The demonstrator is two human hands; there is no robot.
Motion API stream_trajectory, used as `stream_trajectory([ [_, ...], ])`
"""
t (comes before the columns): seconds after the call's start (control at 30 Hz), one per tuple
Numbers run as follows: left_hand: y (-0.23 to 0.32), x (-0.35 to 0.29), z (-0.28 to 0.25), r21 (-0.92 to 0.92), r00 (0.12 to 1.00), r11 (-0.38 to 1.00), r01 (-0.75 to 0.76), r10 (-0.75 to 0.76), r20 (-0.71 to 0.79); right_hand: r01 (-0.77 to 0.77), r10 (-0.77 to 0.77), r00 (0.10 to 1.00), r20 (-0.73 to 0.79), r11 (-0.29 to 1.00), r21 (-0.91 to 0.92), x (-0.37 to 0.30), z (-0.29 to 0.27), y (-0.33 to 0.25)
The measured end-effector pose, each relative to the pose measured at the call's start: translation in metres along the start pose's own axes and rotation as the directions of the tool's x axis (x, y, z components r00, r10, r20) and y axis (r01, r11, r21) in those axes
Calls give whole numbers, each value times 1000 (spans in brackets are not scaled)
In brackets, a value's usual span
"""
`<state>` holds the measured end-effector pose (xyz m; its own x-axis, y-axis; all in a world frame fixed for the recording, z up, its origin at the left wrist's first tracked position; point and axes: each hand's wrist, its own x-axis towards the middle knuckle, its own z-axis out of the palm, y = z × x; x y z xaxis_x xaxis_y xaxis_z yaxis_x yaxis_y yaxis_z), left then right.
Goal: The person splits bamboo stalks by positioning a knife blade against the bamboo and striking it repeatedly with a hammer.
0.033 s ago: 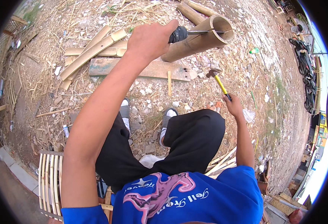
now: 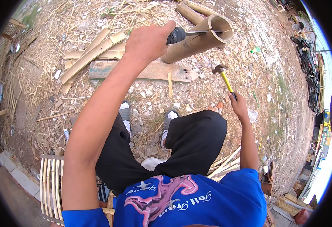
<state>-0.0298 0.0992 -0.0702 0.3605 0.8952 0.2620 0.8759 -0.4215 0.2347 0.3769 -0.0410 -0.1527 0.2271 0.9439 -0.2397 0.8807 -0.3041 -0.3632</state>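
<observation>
- The left hand (image 2: 146, 42) has its grip clamped on the dark, thick handle of a bladed tool (image 2: 176, 36).
- The right hand (image 2: 240, 104) has its grip wrapped round the black lower end of a hammer (image 2: 226, 81), with a yellow shaft and a brownish claw head.
- The tool's thin grey blade reaches across the mouth of a bamboo tube (image 2: 186, 48), beside a dark notch in the rim.
- The tube is tan, thick-walled and hollow, its pale round mouth facing up and right; a faint ring marks its side. It is ahead of the person, its lower end by the plank; whether it rests on the wood cannot be told.
- The hammer's head is near the tube, apart from it.
- The plank (image 2: 162, 72) is weathered, with greenish stains at its left end.
- Left of the tube, split bamboo pieces (image 2: 94, 56) lie crossed on stony, straw-strewn ground (image 2: 287, 125).
</observation>
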Motion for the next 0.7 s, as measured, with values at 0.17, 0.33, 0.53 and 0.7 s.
stream_trajectory([
  [0.17,37,1,-12,4,1000,1000,13,-13,17,162,-19,947,-320,890,426,1,-86,-39],
  [0.33,70,5,-23,-19,999,999,28,-27,45,133,-51,925,-376,971,197,12,-99,-50],
  [0.53,75,10,-27,9,997,999,42,-42,61,178,-28,919,-394,920,350,21,-138,-55],
  [0.7,71,18,-13,-17,999,1000,26,-25,27,443,39,823,-566,580,684,22,-142,-75],
])
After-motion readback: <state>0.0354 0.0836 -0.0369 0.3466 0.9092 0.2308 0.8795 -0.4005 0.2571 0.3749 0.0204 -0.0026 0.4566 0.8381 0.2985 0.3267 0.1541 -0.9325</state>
